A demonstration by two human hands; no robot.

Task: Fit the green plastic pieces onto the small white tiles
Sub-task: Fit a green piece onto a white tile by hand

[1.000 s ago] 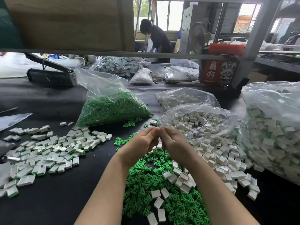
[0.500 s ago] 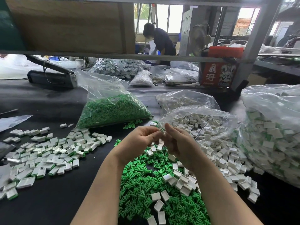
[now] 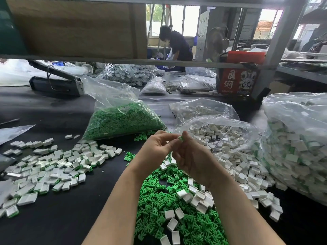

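Both hands, left hand (image 3: 155, 151) and right hand (image 3: 192, 160), pinch one green-backed tile (image 3: 180, 138) above the loose green pieces (image 3: 159, 200) on the desk (image 3: 62, 218).

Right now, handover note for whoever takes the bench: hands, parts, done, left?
Left hand and right hand: raised together over the bench, fingertips pinching one small green-and-white piece between them.
Loose green pieces: heap under the hands; more in the green bag.
Empty white tiles: spilling from the open bag, right.
Done: fitted tiles piled left.
Left: a large stock of both parts.
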